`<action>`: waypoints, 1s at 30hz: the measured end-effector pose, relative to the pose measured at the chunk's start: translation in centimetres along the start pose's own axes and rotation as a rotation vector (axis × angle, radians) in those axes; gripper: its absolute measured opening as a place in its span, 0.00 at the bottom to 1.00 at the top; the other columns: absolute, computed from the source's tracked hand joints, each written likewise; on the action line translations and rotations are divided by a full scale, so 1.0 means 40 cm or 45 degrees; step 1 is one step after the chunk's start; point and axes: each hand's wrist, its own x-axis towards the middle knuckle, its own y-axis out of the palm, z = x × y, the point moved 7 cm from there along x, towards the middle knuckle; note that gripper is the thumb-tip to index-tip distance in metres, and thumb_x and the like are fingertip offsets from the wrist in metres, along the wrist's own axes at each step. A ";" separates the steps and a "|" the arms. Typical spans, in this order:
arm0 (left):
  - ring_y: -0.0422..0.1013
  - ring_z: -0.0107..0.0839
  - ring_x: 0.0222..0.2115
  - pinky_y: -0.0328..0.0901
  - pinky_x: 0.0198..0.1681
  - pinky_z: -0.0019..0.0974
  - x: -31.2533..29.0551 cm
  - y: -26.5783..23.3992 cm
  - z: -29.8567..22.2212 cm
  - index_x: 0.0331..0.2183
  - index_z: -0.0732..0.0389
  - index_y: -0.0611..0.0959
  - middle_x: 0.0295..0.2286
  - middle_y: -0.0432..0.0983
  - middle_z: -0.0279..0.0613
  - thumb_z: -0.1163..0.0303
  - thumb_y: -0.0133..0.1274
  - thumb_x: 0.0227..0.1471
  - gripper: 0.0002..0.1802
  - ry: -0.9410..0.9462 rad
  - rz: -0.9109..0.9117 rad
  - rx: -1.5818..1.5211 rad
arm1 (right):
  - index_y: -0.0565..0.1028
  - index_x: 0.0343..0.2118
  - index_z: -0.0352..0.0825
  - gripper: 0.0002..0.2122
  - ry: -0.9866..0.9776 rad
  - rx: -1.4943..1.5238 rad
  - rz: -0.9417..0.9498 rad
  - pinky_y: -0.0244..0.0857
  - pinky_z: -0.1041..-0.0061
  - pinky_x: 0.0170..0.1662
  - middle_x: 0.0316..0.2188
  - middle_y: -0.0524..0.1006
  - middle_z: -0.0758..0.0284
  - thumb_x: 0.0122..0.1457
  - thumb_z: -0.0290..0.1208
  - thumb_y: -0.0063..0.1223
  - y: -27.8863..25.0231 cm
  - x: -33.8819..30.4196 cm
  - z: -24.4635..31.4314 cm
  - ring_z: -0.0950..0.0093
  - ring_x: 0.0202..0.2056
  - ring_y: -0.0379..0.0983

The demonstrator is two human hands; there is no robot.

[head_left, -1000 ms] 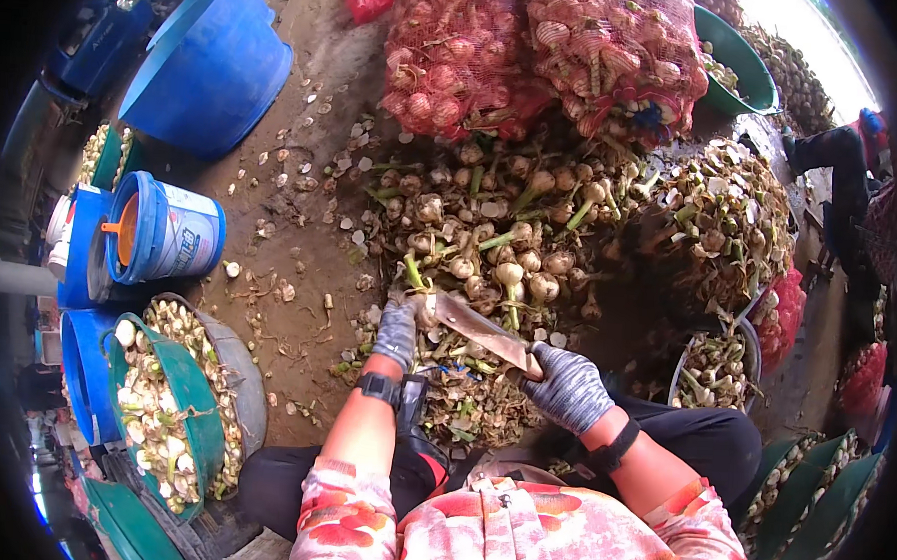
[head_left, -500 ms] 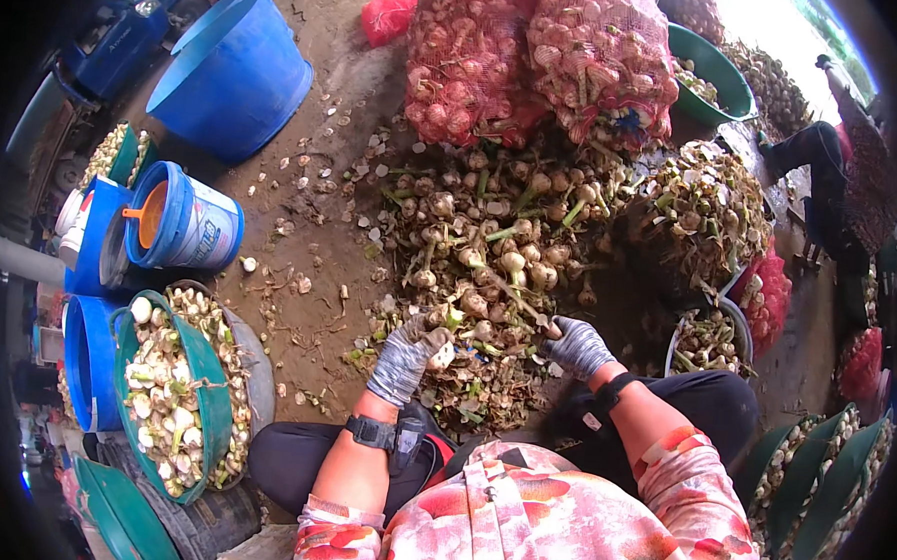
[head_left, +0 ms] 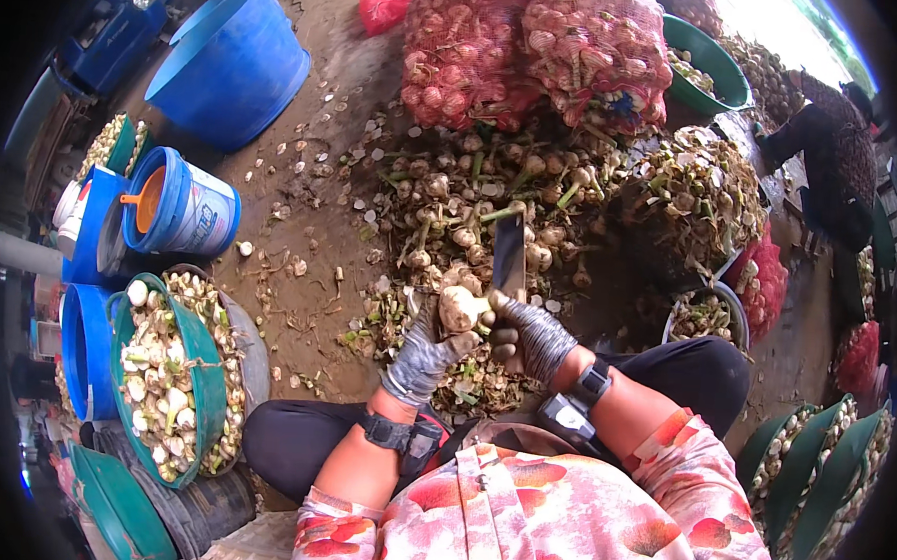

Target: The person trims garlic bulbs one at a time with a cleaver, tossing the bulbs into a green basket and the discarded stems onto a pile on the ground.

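My left hand [head_left: 423,351], in a grey knitted glove, is closed around a large pale garlic bulb [head_left: 458,308]. The bulb's cut end points toward my right hand [head_left: 534,336], which is gloved too and wrapped around a knife. The knife's wide flat blade [head_left: 510,255] stands up away from me, beside the bulb. Both hands are close together above a litter of trimmings [head_left: 474,386]. Just beyond them spreads a heap of untrimmed garlic [head_left: 437,189] with stalks and roots.
Red mesh sacks of garlic [head_left: 594,51] stand behind the heap. To my left are a green basket of trimmed bulbs [head_left: 168,393], a blue-and-white bucket [head_left: 203,214] and a big blue tub [head_left: 242,71]. On the right, a pile of trimmings [head_left: 697,201] and another person [head_left: 830,147].
My hands have come together. A whole bulb now shows in my left hand, where a small pale piece was. My right hand has turned the knife so its blade points away from me.
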 end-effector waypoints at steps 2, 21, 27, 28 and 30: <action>0.71 0.26 0.40 0.69 0.44 0.30 0.003 -0.046 0.044 0.62 0.56 0.61 0.48 0.71 0.36 0.66 0.66 0.47 0.45 -0.014 0.036 0.059 | 0.74 0.29 0.42 0.16 0.126 -0.043 -0.004 0.55 0.85 0.16 0.12 0.63 0.80 0.64 0.49 0.48 0.017 0.001 -0.052 0.84 0.13 0.59; 0.63 0.41 0.56 0.57 0.60 0.45 -0.018 -0.219 0.276 0.59 0.55 0.66 0.57 0.65 0.43 0.51 0.44 0.61 0.30 0.234 0.173 1.710 | 0.74 0.29 0.38 0.05 -0.696 -2.718 -0.362 0.69 0.59 0.30 0.23 0.77 0.59 0.50 0.31 0.54 0.087 -0.101 0.095 0.57 0.29 0.76; 0.65 0.39 0.54 0.57 0.60 0.45 -0.014 -0.197 0.235 0.58 0.55 0.67 0.53 0.70 0.42 0.53 0.50 0.57 0.31 -0.191 0.096 1.451 | 0.73 0.31 0.38 0.05 -0.614 -2.735 -0.369 0.69 0.59 0.31 0.23 0.77 0.59 0.51 0.31 0.52 0.035 -0.054 0.090 0.57 0.29 0.76; 0.65 0.39 0.54 0.57 0.60 0.45 -0.015 -0.199 0.238 0.58 0.55 0.67 0.53 0.70 0.42 0.53 0.50 0.57 0.31 -0.190 0.096 1.452 | 0.73 0.32 0.38 0.06 -0.576 -2.764 -0.370 0.69 0.59 0.31 0.24 0.77 0.59 0.53 0.31 0.50 0.024 -0.044 0.091 0.57 0.30 0.77; 0.70 0.38 0.49 0.61 0.55 0.45 -0.025 -0.160 0.193 0.58 0.56 0.67 0.50 0.73 0.41 0.54 0.53 0.55 0.32 0.438 0.125 1.981 | 0.73 0.33 0.38 0.06 -0.619 -2.788 -0.353 0.69 0.59 0.31 0.24 0.77 0.58 0.53 0.31 0.49 0.009 -0.023 0.086 0.56 0.30 0.77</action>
